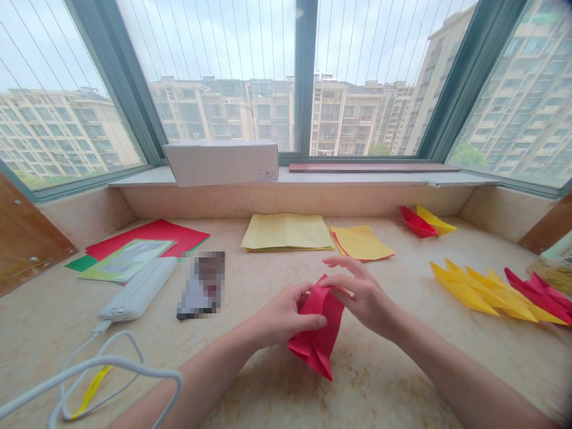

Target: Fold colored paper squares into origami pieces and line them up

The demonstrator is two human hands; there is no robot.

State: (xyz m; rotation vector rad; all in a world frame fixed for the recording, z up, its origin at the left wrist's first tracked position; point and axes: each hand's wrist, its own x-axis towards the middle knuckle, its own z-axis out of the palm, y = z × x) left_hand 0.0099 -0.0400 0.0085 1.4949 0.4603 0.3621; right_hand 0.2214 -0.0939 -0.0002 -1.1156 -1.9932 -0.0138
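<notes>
I'm getting bright, flat daylight from the green-framed windows ahead, with the overcast sky almost washed out. The pale marble desk carries only a soft shadow beneath the folded red paper. The wide lens bows the window frames and tall apartment blocks near the edges (the far corners soften too). A dark rectangular object is pixelated into blocks.

white box on the sill; power bank beside a blurred phone
</notes>
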